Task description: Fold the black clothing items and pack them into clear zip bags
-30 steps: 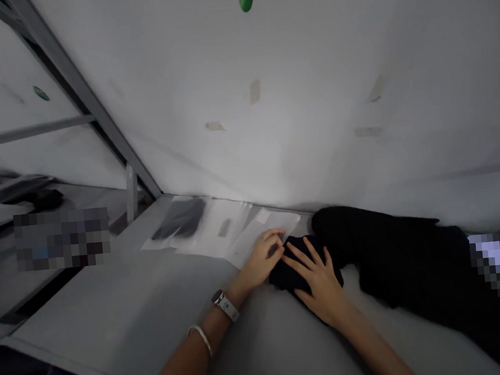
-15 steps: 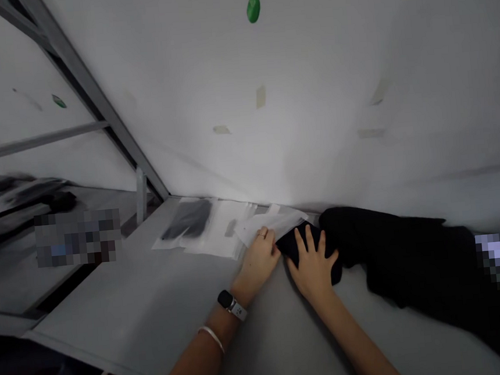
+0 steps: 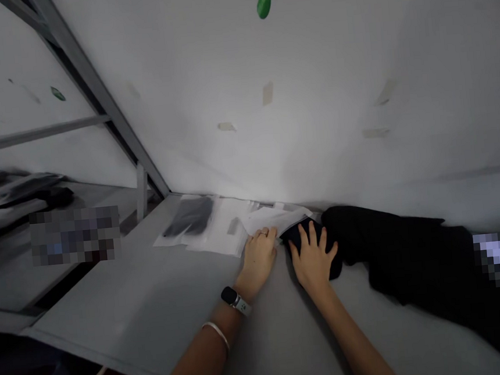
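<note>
1. Well left of the black garment [image 3: 400, 256], a clear bag with dark contents [image 3: 191, 216] is seen lying flat; like the pale bags [image 3: 225, 233] beside it, it is judged light, limp and slippery.
2. Nearer the black garment, but apart from it on its left, the left hand [image 3: 259, 262] is held with its fingers curled at the lower edge of a whitish translucent bag [image 3: 274, 216]. Whether the film is pinched cannot be told, since the thumb is hidden. The film is probably thin and easily creased, so it is best taken by its edge.
3. Just left of the black garment, the folded dark cloth [image 3: 294, 235] is found, partly covered by a hand. It is judged soft, light and not fragile, though its folds may slip; it is best steadied from above with a broad palm.
4. Over that cloth, left of the black garment, the right hand [image 3: 314, 263] is laid open, fingers spread; the cloth is touched from above, and nothing is seen to be grasped.
</note>
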Motion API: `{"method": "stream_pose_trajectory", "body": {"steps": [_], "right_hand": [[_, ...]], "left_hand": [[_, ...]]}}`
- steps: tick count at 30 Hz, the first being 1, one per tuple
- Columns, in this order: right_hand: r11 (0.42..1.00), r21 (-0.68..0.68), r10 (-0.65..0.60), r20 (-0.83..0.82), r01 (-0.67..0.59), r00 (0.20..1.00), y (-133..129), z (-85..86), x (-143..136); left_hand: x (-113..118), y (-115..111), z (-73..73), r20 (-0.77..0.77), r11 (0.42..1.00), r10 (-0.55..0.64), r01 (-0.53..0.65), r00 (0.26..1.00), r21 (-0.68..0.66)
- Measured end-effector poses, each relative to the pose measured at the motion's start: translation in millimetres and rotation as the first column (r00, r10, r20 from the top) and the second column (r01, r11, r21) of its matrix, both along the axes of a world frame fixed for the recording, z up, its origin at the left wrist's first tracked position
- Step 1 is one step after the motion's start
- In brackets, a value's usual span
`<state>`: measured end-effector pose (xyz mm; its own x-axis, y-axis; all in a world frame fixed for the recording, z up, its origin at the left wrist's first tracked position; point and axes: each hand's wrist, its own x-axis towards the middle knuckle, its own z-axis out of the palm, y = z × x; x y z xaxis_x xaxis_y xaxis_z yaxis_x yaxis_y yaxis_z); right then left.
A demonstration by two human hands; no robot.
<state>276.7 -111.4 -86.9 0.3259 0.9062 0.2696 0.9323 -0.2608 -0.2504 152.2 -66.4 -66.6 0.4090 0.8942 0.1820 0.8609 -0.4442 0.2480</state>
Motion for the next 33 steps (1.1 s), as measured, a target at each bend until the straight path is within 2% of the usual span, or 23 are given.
{"method": "stream_pose_trajectory", "body": {"steps": [4, 10, 17, 20, 23, 25, 27, 30, 33], "right_hand": [[1.000, 0.002, 0.008, -0.043, -0.008, 0.999, -1.1, -0.7, 3.5], [1.000, -0.028, 0.008, -0.091, -0.011, 0.996, -1.7, -1.4, 7.0], [0.976, -0.057, 0.209, 0.000, -0.208, 0.978, -10.2, 1.4, 5.5], [0.937, -0.067, 0.342, 0.001, -0.341, 0.940, -13.0, 4.0, 9.5], [0.864, -0.055, 0.502, 0.005, -0.501, 0.865, -14.4, 6.0, 14.4], [0.817, -0.048, 0.576, 0.011, -0.575, 0.817, -14.6, 6.7, 16.4], [0.795, -0.044, 0.607, 0.016, -0.606, 0.795, -13.5, 6.5, 16.8], [0.827, -0.041, 0.561, 0.013, -0.560, 0.828, -7.9, 4.8, 15.1], [0.888, -0.059, 0.458, 0.017, -0.456, 0.889, 2.4, 3.3, 13.0]], "left_hand": [[-5.4, 4.1, -5.6, 0.029, 1.000, -0.006, 0.006, 1.000, 0.006], [-3.2, 3.0, -6.6, 0.095, 1.000, -0.012, 0.013, 0.995, -0.007], [-0.8, 3.7, -5.3, 0.106, 1.000, 0.004, -0.001, 0.994, -0.031], [-3.9, 8.1, -4.8, 0.264, 0.998, 0.038, -0.026, 0.964, -0.049], [-7.3, 14.0, -4.6, 0.397, 0.998, 0.044, -0.026, 0.917, -0.049], [-9.1, 16.9, -3.8, 0.425, 0.999, -0.016, 0.029, 0.905, -0.024], [-10.8, 18.4, -2.4, 0.416, 0.994, -0.100, 0.104, 0.904, 0.013], [-13.6, 19.9, -0.1, 0.333, 0.984, -0.178, 0.170, 0.926, 0.053], [-16.4, 21.8, 0.4, 0.301, 0.986, -0.169, 0.163, 0.939, 0.045]]}}
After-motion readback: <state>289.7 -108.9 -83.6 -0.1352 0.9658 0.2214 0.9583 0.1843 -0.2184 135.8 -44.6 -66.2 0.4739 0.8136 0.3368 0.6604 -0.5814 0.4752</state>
